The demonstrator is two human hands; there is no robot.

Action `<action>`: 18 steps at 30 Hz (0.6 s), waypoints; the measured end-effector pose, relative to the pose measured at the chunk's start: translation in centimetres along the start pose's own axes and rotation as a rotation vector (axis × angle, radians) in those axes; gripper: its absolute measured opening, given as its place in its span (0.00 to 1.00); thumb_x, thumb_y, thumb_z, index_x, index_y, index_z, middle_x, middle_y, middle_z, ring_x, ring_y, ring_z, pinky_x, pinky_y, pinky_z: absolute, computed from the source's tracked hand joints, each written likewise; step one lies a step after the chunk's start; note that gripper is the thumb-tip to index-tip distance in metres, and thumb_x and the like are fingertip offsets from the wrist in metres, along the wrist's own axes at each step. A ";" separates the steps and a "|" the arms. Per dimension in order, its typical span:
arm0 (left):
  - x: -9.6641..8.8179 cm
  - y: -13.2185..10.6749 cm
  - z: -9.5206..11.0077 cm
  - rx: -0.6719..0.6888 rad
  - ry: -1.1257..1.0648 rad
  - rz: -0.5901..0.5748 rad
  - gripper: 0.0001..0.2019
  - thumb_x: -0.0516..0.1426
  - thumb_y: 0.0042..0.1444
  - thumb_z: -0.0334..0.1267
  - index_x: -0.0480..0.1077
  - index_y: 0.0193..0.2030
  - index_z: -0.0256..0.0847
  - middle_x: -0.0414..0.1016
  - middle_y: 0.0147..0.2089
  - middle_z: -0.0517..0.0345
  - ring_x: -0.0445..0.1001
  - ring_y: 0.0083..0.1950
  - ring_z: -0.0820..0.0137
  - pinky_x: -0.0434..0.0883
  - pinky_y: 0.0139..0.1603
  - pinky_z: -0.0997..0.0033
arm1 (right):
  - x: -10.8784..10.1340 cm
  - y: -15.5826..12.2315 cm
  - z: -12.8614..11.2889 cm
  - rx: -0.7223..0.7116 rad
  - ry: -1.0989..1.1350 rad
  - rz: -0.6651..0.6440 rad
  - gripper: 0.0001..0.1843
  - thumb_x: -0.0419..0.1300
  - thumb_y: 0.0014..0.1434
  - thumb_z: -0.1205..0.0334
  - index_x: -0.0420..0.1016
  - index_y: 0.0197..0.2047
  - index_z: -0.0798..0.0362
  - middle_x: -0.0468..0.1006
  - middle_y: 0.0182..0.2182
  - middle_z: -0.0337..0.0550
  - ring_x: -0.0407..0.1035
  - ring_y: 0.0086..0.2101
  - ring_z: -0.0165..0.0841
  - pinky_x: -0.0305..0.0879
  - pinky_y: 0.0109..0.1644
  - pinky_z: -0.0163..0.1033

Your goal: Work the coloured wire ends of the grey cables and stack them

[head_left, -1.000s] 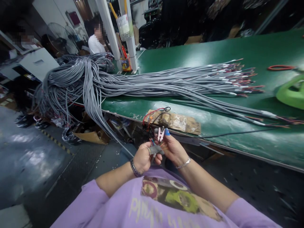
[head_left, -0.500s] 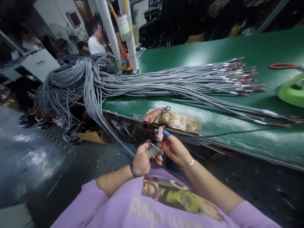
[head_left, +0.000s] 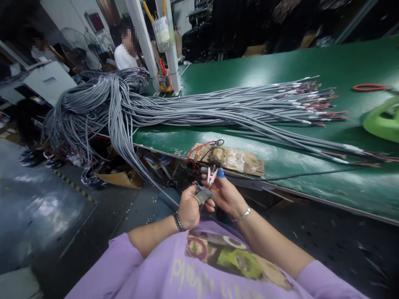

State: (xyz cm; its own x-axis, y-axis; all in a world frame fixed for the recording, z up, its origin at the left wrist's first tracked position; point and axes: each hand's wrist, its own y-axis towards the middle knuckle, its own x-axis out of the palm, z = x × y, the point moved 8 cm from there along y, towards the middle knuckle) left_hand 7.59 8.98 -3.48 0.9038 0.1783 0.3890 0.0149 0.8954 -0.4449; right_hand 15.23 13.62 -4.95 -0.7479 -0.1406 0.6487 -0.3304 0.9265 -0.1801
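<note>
My left hand (head_left: 189, 209) is closed around the end of a grey cable (head_left: 149, 179), with coloured wire ends (head_left: 197, 185) sticking out above the taped thumb. My right hand (head_left: 227, 195) is pinched on a small pink clip tool (head_left: 211, 176) right beside those wire ends; its fingertip wears blue tape. Both hands meet in front of my chest, just below the front edge of the green table (head_left: 280, 166). The grey cable runs up and left to the big bundle of grey cables (head_left: 193, 110).
A taped brown pad with red and black wires (head_left: 229, 159) lies at the table edge. A green plastic object (head_left: 382, 120) and a red loop (head_left: 369, 87) sit at right. White posts (head_left: 173, 45) stand behind; two people sit at far left.
My hands shifted slightly, staying together; the pink clip tool stays at the wire ends. Nothing else moved.
</note>
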 end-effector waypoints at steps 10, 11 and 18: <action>-0.2 0.1 -0.8 -0.023 0.021 0.002 0.23 0.69 0.30 0.52 0.67 0.26 0.37 0.71 0.16 0.61 0.66 0.15 0.77 0.64 0.17 0.77 | -0.7 0.5 1.1 0.086 0.274 0.065 0.14 0.69 0.51 0.48 0.77 0.31 0.50 0.78 0.24 0.37 0.69 0.21 0.30 0.69 0.21 0.34; -0.3 0.1 -0.8 -0.025 0.020 0.003 0.23 0.69 0.30 0.52 0.67 0.26 0.37 0.71 0.17 0.61 0.66 0.15 0.77 0.64 0.17 0.77 | -0.7 0.4 1.2 0.090 0.298 0.073 0.14 0.69 0.50 0.49 0.77 0.31 0.50 0.79 0.24 0.37 0.70 0.21 0.29 0.69 0.22 0.33; -0.1 -0.2 -0.2 0.027 0.020 -0.010 0.24 0.69 0.30 0.53 0.67 0.24 0.37 0.70 0.16 0.61 0.66 0.15 0.76 0.65 0.18 0.76 | -0.4 0.4 1.6 0.113 0.373 0.008 0.17 0.66 0.52 0.44 0.76 0.33 0.49 0.79 0.27 0.36 0.70 0.24 0.28 0.72 0.29 0.32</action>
State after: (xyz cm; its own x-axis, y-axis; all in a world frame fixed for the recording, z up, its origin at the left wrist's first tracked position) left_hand 7.59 8.74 -3.57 0.9121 0.1610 0.3770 0.0131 0.9078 -0.4193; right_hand 14.45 13.52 -6.44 -0.4973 0.0224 0.8673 -0.4018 0.8801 -0.2531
